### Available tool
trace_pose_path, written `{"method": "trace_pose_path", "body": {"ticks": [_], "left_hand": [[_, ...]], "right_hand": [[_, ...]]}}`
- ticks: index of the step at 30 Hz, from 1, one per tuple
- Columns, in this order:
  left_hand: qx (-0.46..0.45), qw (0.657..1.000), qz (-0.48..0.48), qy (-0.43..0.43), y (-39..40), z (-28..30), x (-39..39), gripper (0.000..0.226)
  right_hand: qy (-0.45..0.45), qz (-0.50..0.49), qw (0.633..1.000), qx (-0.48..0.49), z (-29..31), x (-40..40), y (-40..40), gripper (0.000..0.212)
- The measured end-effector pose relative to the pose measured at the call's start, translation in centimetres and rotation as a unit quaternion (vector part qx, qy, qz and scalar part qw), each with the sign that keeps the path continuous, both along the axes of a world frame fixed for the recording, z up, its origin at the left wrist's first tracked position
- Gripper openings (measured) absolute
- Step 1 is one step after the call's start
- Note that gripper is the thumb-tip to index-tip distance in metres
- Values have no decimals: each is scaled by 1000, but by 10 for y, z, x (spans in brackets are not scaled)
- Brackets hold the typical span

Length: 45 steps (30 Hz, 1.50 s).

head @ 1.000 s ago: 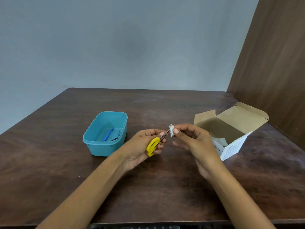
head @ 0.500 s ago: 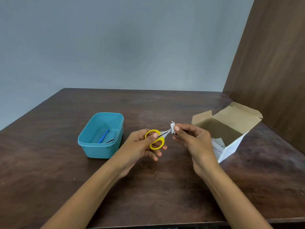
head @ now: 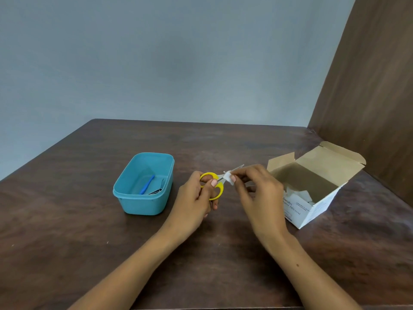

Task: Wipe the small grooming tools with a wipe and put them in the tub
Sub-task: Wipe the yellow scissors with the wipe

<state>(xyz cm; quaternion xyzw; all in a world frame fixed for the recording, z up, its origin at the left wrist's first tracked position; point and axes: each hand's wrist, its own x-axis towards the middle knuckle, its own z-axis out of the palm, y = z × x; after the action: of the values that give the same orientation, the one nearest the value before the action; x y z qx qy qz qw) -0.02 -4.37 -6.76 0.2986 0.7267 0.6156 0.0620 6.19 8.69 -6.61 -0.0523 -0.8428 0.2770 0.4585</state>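
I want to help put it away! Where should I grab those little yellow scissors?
Take the small yellow-handled scissors by the round plastic loops, coming from the left, the side of the teal plastic tub. The thin metal blades point up and right, into the white wipe, so the loops are probably the safe end.

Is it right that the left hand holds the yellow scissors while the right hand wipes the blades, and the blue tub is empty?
Not quite: the head view shows the tub already holds a blue tool and a dark metal one. The left hand does hold the scissors; the right hand wipes.
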Motion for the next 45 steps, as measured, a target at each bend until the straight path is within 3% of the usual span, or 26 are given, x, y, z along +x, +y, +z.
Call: {"method": "trace_pose_path", "body": {"ticks": [6, 15, 21, 28, 33, 39, 45], "left_hand": [[-1, 1000, -10, 6, -2, 2, 1, 18], [-31, 998, -20, 55, -3, 1, 2, 19], [-36, 996, -22, 74, -2, 0, 3, 16], [-47, 992, -23, 116, -3, -1, 2, 18], [-52, 991, -36, 116, -3, -3, 3, 19], [-52, 991, -36, 117, -5, -3, 2, 17], [-49, 992, -44, 110, -3, -3, 4, 19]], "right_hand": [[-11, 37, 998, 55, -3, 3, -5, 7], [-20, 35, 999, 36, -4, 3, -3, 7], [5, -23, 1000, -10, -1, 0, 8, 2], [-23, 32, 999, 6, -4, 0, -5, 3], [-4, -11, 1000, 0, -1, -1, 5, 6], [-14, 30, 999, 7, -5, 0, -5, 4], [-3, -7, 1000, -2, -2, 0, 6, 4]]}}
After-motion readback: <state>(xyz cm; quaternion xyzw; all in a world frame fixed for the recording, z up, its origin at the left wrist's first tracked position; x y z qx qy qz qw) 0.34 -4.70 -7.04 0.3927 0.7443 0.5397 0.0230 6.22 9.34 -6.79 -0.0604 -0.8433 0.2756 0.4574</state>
